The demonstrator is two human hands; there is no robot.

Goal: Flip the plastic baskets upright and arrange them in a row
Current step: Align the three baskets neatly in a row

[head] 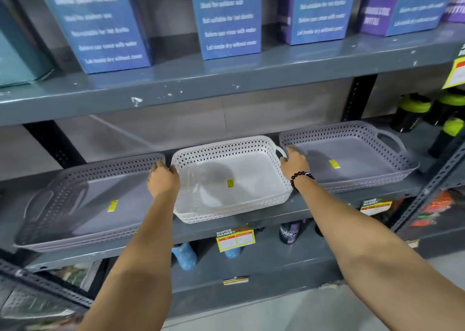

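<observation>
On shelf (pixel 251 220), both hands gripping white basket (pixel 251 152)

White perforated basket (pixel 231 177) between two grey perforated baskets (pixel 83 199) (pixel 352 154) — each with yellow stickers.

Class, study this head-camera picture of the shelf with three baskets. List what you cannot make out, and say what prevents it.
- Fingertips of the left hand and right hand: curled behind the white basket rim.
- Yellow sticker in the white basket: print too small to read.
- Left grey basket: blurred near the picture's edge.
- Bottles on the lower shelf: mostly hidden by the shelf above them.
</observation>
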